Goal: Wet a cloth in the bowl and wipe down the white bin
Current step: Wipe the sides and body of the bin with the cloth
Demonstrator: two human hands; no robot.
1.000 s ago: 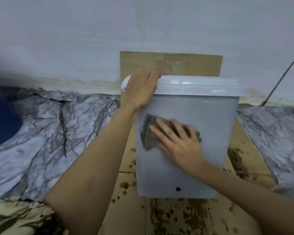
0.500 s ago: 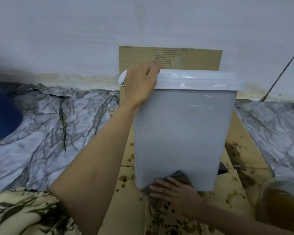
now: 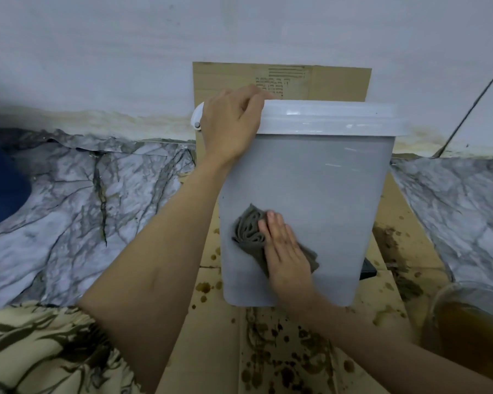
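Since half a second ago, right hand point(image 3: 286, 253) has carried the cloth point(image 3: 249, 233) from the bin's base to mid-front, fingers flat, pressing. Left hand point(image 3: 229, 125) grips the white bin point(image 3: 325, 194) lid. Wiping appears underway; the bowl point(image 3: 467, 322) sits right of it.

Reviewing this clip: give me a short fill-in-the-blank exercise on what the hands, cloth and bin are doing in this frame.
1. The left hand grips the white bin at its ____.
2. The right hand presses a grey ____ flat against the bin's front.
3. The bowl at lower right holds ____ liquid.
4. The bin stands on stained ____.

Missing words: lid; cloth; brown; cardboard
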